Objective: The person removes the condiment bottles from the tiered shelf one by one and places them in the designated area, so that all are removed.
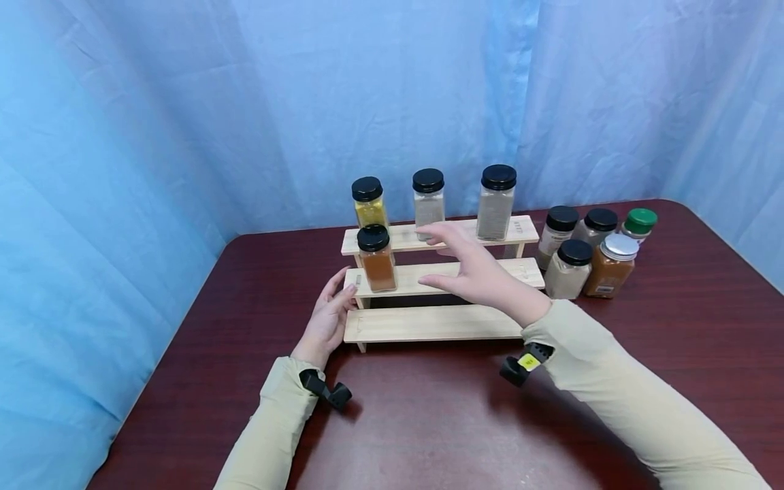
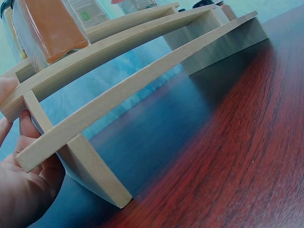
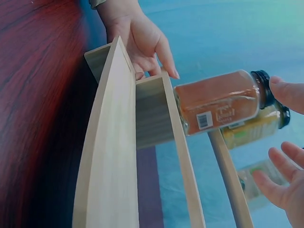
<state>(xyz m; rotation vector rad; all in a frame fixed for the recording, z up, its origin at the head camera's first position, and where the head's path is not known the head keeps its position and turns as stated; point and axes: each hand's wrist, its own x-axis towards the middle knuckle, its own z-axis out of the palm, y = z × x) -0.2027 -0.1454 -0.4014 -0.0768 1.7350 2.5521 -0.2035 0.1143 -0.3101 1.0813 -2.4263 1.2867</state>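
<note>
A three-tier wooden spice rack [image 1: 437, 323] stands on the table. My left hand [image 1: 327, 320] grips its left end at the middle tier, thumb on top and fingers beneath, as the left wrist view shows. A jar of orange-brown spice [image 1: 378, 262] with a black lid stands upright at the left of that tier. Above the rack, my right hand [image 1: 474, 269] holds nothing, its thumb and fingers spread apart. On the top tier are a jar of yellow spice [image 1: 370, 204], a jar of pale grey spice [image 1: 430, 204] partly behind the right fingers, and a taller grey spice jar [image 1: 497, 204].
Several more jars cluster right of the rack, among them a cream-coloured powder jar [image 1: 567, 272], a brown spice jar [image 1: 609, 269] with a silver lid and a green-lidded jar [image 1: 640, 223]. Blue curtains [image 1: 380, 102] hang behind the dark red table [image 1: 429, 415].
</note>
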